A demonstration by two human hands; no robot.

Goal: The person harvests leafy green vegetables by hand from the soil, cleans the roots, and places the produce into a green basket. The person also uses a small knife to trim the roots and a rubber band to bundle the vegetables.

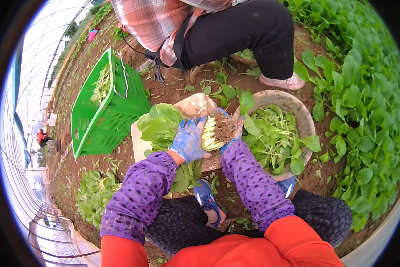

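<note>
A bunch of leafy greens (161, 125) lies over a pale board-like surface (198, 101), its leaves to the left and its roots to the right. My left hand (189, 138), in a blue glove, grips the bunch across its leaf bases, beside the pale stems (209, 135). At the other end, my right hand (235, 131), gloved in blue too, holds the soil-covered roots (225, 128); its palm and some fingers are hidden. Just right of that hand, a wide round basin (305, 110) contains loose leafy plants (273, 133).
A tilted green plastic crate (128, 81) with greens inside stands on the soil at left. Cut greens (94, 197) lie below it. Across from me sits a person (226, 30) in dark trousers. Dense growing plants (367, 100) line the right side.
</note>
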